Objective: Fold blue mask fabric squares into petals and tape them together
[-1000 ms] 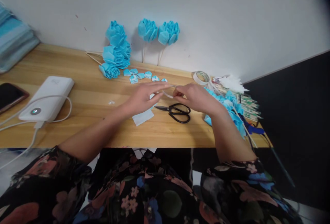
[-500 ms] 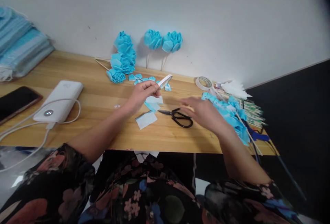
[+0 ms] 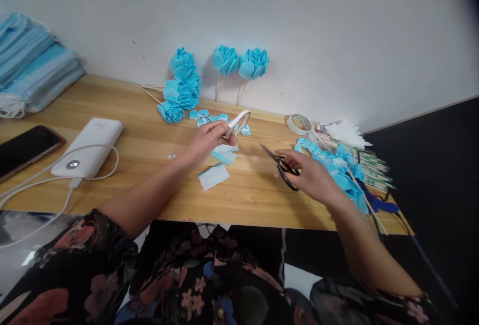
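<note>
Left hand [image 3: 211,141]: fingers closed, pinching a thin white tape ring [image 3: 237,119] above the table [image 3: 247,205], mid-scene. Right hand [image 3: 312,174]: curled around the handles of black scissors [image 3: 279,158], tip to far left, right of the ring. Pale cut sheet [image 3: 213,177] lies on the table, near side of left hand. Small blue folded pieces [image 3: 202,113] sit just far of it. Wider tape roll [image 3: 299,124] far right, beside blue petals [image 3: 342,170].
</note>
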Available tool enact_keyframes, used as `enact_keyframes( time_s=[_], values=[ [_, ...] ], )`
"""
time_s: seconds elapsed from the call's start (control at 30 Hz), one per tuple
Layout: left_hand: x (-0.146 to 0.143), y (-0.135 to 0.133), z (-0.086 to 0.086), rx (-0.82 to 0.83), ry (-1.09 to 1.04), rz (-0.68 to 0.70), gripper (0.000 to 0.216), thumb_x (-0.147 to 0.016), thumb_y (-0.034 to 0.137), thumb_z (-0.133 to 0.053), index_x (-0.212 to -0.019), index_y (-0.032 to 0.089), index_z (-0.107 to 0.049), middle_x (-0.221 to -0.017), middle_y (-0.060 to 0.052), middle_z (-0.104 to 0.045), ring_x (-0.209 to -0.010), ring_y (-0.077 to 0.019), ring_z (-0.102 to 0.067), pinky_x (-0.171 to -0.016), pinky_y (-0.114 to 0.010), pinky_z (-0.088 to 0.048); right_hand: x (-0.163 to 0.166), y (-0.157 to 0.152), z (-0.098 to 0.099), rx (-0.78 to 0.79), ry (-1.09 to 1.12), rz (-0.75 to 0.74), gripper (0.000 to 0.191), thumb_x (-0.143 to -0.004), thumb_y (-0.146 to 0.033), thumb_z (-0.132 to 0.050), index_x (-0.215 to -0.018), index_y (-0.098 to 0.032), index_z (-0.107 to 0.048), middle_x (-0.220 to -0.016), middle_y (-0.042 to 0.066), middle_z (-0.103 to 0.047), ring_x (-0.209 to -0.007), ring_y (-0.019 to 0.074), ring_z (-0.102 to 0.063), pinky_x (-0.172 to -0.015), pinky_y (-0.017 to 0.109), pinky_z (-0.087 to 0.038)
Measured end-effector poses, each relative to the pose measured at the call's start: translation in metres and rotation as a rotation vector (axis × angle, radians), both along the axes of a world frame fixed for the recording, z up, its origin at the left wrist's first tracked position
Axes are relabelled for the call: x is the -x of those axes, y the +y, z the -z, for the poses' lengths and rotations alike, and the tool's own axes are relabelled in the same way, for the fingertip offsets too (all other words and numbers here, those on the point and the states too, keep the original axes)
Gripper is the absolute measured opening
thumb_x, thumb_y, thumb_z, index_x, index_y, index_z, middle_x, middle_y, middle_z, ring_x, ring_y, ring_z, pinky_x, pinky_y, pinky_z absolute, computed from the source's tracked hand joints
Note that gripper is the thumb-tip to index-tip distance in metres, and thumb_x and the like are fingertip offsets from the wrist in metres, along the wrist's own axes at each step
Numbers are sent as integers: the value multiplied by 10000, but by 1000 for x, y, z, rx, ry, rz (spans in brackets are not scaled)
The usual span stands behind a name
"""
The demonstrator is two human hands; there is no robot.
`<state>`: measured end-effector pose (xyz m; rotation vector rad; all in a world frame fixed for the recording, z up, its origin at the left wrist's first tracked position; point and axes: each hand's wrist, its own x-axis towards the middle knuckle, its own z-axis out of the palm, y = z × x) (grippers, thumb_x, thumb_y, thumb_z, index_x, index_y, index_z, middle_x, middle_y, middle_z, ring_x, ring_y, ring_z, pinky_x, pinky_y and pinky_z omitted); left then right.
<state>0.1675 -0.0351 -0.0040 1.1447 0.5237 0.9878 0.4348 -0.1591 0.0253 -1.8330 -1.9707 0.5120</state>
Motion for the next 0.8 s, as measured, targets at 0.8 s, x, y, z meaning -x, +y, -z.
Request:
enact_keyframes(
  time_s=[0.8],
  values=[
    [2,6,-2,54,-25,-51,353,-938,392,-579,-720,127,-663,-714,-76,-670,-718,-172,-661,-747,-302,-557,53,43,5,465,1156,-236,678,-864,-733,-621,-1321,-252,-481,-1112,135,-762,-987,255,-763,-904,406,-592]
  ],
)
